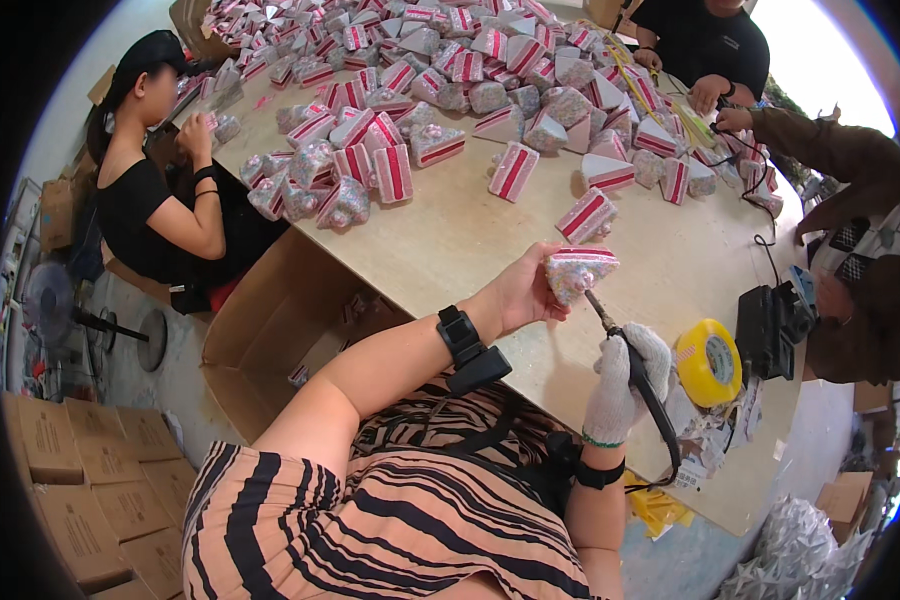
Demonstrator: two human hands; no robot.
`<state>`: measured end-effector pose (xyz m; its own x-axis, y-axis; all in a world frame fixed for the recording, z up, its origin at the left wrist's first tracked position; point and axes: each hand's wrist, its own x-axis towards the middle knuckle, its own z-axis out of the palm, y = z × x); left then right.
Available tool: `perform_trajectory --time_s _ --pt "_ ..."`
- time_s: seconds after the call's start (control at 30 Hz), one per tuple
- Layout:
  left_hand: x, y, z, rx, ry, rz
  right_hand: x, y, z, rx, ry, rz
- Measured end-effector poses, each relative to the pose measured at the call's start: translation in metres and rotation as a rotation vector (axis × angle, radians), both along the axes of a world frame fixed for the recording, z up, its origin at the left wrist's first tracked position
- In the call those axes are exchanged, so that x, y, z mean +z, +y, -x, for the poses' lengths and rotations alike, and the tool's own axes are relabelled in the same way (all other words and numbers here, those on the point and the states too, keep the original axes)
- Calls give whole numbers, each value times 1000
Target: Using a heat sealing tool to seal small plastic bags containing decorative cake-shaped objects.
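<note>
My left hand (518,290) grips a toy cake slice (582,264), pink and red banded on one side, with a speckled face toward me. In a white knitted glove, my right hand (615,385) is closed around a soldering iron (603,315) with a metal shaft and black cable. Its tip meets or nearly meets the small pink bump on the speckled face; exact contact is too small to tell. Just beyond my left hand lies another cake slice (587,216) on the table. A yellow tape roll (708,362) stands right of my glove.
Many cake slices (460,65) are heaped across the table (450,245). A black device (765,330) stands at the right edge. An open cardboard box (260,320) is left of me. One person (160,190) works at left, others at far right.
</note>
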<state>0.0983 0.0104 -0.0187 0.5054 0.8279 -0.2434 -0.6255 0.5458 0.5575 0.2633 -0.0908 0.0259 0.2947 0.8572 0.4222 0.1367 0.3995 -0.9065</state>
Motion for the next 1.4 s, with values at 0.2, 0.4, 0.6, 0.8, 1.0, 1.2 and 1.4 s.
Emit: perform_trajectory --time_s 0.2,0.4,0.6,0.8,1.0,1.2,1.4 --pt "2 -1 0 9 -3 7 3 1 -1 -10 12 16" --pt "2 0 0 5 -32 11 2 2 -3 -11 18 18" --pt "2 0 -1 20 -15 18 0 3 -2 -27 16 13" --pt "40 -10 74 -63 347 -84 10 3 -12 -88 4 -139" --pt "110 -36 207 -31 1316 -672 14 10 -12 -116 66 -131" --pt "68 -17 216 458 2267 -1447 6 14 -4 -75 99 -138" --pt "34 7 230 532 2458 -1381 12 10 -20 -212 -51 -181"
